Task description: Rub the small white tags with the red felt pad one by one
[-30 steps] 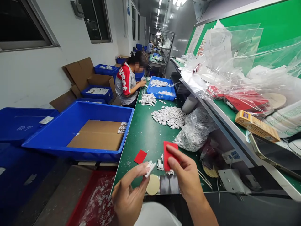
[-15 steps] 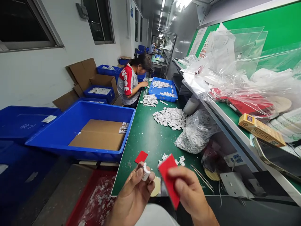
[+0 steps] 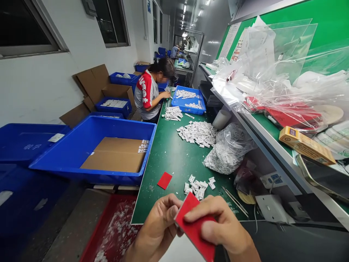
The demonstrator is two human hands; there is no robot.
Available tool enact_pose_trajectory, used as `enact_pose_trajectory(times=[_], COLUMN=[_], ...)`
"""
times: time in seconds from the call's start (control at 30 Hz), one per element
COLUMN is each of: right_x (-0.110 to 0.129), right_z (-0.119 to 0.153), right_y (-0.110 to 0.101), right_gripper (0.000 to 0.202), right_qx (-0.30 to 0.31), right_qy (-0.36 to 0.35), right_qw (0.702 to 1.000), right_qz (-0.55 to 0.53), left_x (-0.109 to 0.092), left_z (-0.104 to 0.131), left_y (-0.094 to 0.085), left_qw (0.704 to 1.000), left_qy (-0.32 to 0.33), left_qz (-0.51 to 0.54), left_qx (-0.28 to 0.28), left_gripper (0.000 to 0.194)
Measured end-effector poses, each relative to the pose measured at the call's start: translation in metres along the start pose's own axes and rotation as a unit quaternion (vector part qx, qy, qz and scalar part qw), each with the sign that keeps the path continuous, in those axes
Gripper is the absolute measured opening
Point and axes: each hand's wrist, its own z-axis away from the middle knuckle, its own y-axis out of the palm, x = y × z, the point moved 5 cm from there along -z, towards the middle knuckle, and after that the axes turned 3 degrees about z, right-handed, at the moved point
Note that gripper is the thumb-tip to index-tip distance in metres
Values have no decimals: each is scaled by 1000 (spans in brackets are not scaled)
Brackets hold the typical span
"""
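My right hand [image 3: 227,227] grips a flat red pad [image 3: 188,209] between thumb and fingers, its pale edge facing left. My left hand [image 3: 159,222] is closed at the pad's left edge. Its fingertips pinch a small white plastic part, now mostly hidden behind the pad. Pad and left fingertips meet, though the exact contact is hidden. Just beyond the hands, a small group of white plastic parts [image 3: 198,188] lies on the green table [image 3: 163,160]. A second red piece [image 3: 164,180], flat and square, rests to their left.
A big heap of white parts [image 3: 197,133] and a clear bag of parts [image 3: 229,149] sit farther along. Tweezers [image 3: 235,202] lie at right, beneath a cluttered shelf [image 3: 247,136]. A large blue bin [image 3: 92,174] stands at left. A person [image 3: 151,92] works beyond, by a blue tray [image 3: 188,111].
My hands have come together. The red pad has moved left and down against my left fingertips, covering the white part that showed before. The view has shifted slightly.
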Motion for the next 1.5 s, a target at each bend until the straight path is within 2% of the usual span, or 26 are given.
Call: enact_pose_trajectory(times=[0.1, 0.13, 0.2, 0.23, 0.33, 0.37, 0.43, 0.47, 0.57, 0.6, 0.67, 0.7, 0.73, 0.8, 0.83, 0.87, 1.0, 1.07, 1.2, 1.27, 1.33, 1.43, 1.5], right_x=[9, 10, 11, 12, 18, 18, 15, 14, 15, 14, 8, 6, 5, 5, 5, 3, -2, -5, -8, -8, -6, -3, -2], right_z=[-10, -12, -16, -17, -17, -19, -24, -26, -26, -27, -29, -29, -30, -30, -29, -28, -22, -16, -2, 3, 7, 9, 9], right_y=[-9, -9, -3, -2, -8, -7, 1, 2, -9, -9, -1, -2, -7, -21, -26, -29, -28, -24, -16, -12, -9, -3, 0], right_gripper=[21, 23, 29, 29, 22, 22, 23, 21, 18, 20, 23, 22, 20, 16, 15, 16, 18, 19, 23, 22, 25, 25, 20], right_qx=[-121, -137, -104, -106, -211, -198, -103, -86, -157, -133, -24, -14, -50, -176, -218, -236, -220, -189, -109, -83, -80, -84, -79], right_qy=[-21, -27, -25, -28, -56, -52, -22, -13, -26, -18, 17, 21, 11, -25, -35, -37, -10, 15, 44, 33, 16, 4, 0], right_qw=[992, 990, 994, 992, 971, 975, 993, 995, 987, 991, 1000, 1000, 998, 982, 974, 971, 965, 957, 954, 962, 968, 966, 964], right_qz=[38, 35, 38, 53, 93, 83, 58, 55, 33, 10, -10, 7, 33, 59, 44, 14, -144, -220, -276, -257, -239, -243, -253], left_x=[-1, -1, -1, 0, 0, 0, 1, 1, 0, 0, -1, -1, -2, -5, -7, -9, -16, -18, -21, -25, -32, -39, -38], left_z=[-1, -2, -3, -3, -3, -2, -2, -2, -2, -2, -3, -2, -1, 1, 2, 3, 3, 3, 6, 10, 17, 32, 42], left_y=[-2, -3, -4, -5, -8, -9, -10, -10, -11, -11, -11, -11, -11, -11, -10, -9, -5, -4, -6, -6, 0, 17, 25], left_qw=[998, 997, 995, 994, 993, 993, 993, 993, 992, 992, 991, 990, 990, 989, 989, 987, 981, 978, 959, 929, 864, 707, 613], left_qy=[27, 32, 40, 44, 57, 56, 55, 56, 70, 69, 68, 71, 77, 100, 111, 120, 152, 164, 202, 252, 352, 531, 602], left_qz=[-52, -68, -92, -99, -103, -104, -107, -106, -99, -103, -114, -115, -112, -103, -102, -104, -117, -127, -199, -264, -349, -462, -509], left_qx=[-4, -6, -2, 2, -7, -12, -21, -22, -32, -33, -35, -34, -30, -18, -8, 0, 14, 14, -20, -60, -86, -71, -52], left_gripper=[31, 31, 34, 35, 35, 36, 37, 38, 37, 37, 37, 36, 35, 33, 32, 31, 26, 24, 22, 23, 25, 31, 36])
